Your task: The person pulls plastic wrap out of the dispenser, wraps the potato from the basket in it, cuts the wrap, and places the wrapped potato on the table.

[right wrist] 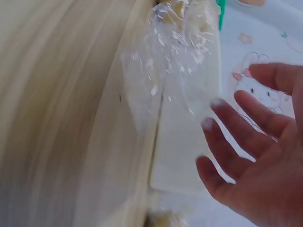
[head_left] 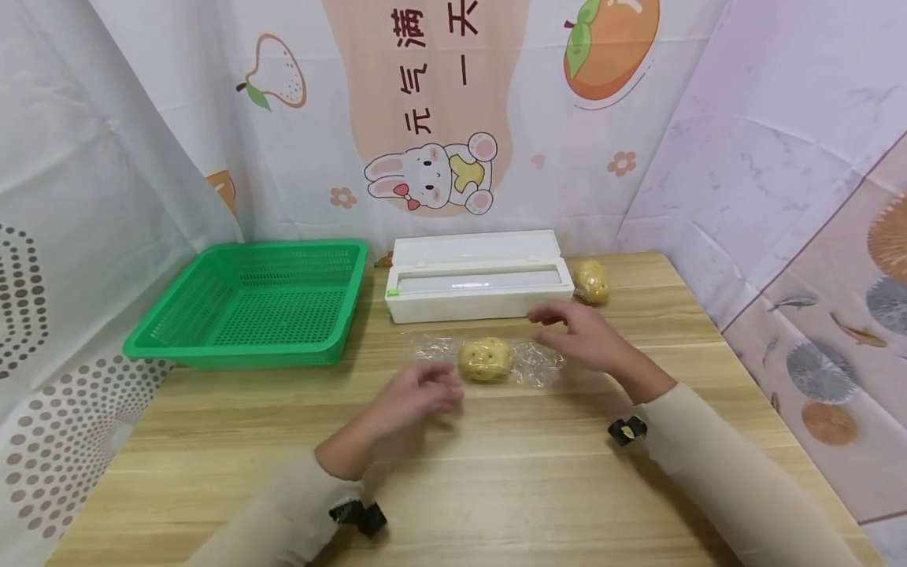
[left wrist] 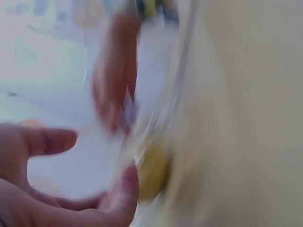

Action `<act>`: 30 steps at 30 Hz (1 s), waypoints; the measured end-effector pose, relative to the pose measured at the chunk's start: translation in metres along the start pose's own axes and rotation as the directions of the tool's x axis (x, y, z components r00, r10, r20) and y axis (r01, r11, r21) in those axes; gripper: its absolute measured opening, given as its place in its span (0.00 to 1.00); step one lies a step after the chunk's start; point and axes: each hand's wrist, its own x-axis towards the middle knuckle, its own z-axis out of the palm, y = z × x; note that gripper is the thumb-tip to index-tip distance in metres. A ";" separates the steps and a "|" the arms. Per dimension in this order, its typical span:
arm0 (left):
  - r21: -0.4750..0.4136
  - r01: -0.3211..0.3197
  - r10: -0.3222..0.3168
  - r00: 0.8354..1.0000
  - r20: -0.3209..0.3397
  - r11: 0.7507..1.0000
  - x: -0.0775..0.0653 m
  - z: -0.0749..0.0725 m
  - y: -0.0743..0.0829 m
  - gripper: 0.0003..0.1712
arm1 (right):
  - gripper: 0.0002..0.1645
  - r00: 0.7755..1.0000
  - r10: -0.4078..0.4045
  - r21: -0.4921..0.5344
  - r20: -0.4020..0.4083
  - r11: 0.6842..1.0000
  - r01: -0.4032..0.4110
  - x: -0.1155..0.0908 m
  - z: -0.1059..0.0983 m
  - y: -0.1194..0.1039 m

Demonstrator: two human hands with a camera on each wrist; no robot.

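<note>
A yellow potato (head_left: pixel 486 358) lies on the table in the head view, covered by clear plastic film (head_left: pixel 536 364) that spreads loosely to both sides of it. Just left and in front of the potato is my left hand (head_left: pixel 407 400), its fingers loosely bent and nothing between them. My right hand (head_left: pixel 586 340) hovers by the film's right end, thumb and fingers apart. In the right wrist view the spread fingers of that right hand (right wrist: pixel 258 156) hold nothing, with the crinkled film (right wrist: pixel 165 61) beyond them. The left wrist view is blurred.
Behind the potato stands a white cling film box (head_left: pixel 482 305) with its lid raised. A second potato (head_left: pixel 591 282), wrapped in film, sits at the box's right end. A green plastic basket (head_left: pixel 234 353) occupies the back left of the wooden table (head_left: pixel 496 488). Printed cloth hangs behind.
</note>
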 end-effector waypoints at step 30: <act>-0.367 0.114 -0.164 0.981 -0.107 0.923 0.027 0.032 -0.007 0.34 | 0.18 0.976 0.087 0.030 0.198 0.995 -0.095 -0.003 0.039 -0.010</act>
